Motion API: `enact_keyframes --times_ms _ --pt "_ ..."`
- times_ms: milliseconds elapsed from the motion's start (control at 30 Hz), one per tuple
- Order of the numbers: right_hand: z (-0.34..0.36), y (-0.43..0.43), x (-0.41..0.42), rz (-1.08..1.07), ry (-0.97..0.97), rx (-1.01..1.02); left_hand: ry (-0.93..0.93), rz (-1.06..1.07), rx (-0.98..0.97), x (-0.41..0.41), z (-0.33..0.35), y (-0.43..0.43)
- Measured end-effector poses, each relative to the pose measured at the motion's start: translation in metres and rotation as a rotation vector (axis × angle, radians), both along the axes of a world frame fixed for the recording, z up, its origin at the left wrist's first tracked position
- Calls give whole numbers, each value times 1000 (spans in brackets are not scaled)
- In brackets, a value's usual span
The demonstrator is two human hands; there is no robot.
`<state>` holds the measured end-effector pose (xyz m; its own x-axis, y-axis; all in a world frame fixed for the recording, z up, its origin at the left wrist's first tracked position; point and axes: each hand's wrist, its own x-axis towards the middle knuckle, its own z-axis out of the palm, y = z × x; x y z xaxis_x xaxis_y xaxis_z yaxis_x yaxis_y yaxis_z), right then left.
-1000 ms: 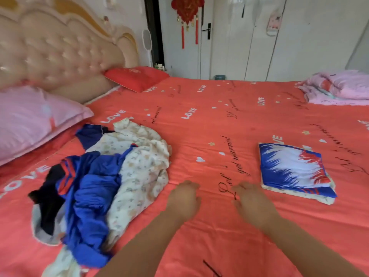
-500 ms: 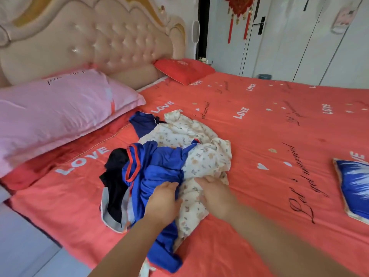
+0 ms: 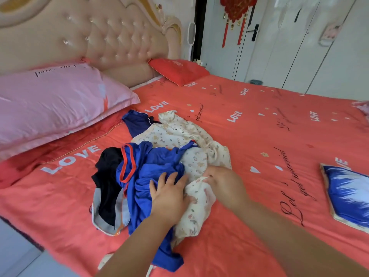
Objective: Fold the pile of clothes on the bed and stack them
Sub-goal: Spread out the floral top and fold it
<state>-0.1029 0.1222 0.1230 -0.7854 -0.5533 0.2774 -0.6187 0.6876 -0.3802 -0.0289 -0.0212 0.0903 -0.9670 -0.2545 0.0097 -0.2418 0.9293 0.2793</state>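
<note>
Pile (image 3: 151, 166) elongated, long axis near-to-far; right hand (image 3: 224, 187) pinches it

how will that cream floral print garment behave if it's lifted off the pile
Probably floppy: the cream floral print garment lies crumpled and bunches where the right hand pinches it. It may drag the bright blue garment lying partly over it.

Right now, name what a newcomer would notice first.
Heaped near the left of the coral LOVE bedspread lie a blue garment, a cream floral garment and a black garment. The left hand lies spread on the blue garment while the right hand grips the floral one. A folded blue-and-white piece lies apart at the right edge.
</note>
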Motion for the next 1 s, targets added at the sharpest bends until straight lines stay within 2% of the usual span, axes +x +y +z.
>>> enact_keyframes --times_ms 200,367,467,533,633,700,800,833,867,1000 --pt "94 50 11 -167 26 -448 69 -16 55 5 42 21" --pt "161 100 33 -193 3 -805 225 -40 240 15 65 58" --pt "190 138 55 -196 -28 -1010 348 -185 341 25 75 97" --pt "191 173 70 -237 -42 -1039 330 -297 423 40 82 129" --pt "162 230 94 -397 -159 -1015 217 -459 454 67 78 169" --pt "129 267 107 -515 -244 -869 104 -551 475 80 63 183" --pt "66 311 121 -622 -341 -39 19 -499 575 86 39 186" --pt "48 317 126 -613 -374 156 22 -460 569 87 32 185" --pt "33 319 129 -592 -405 239 22 -420 539 86 27 184" --pt "-10 303 126 -565 -406 145 11 -319 432 72 16 180"
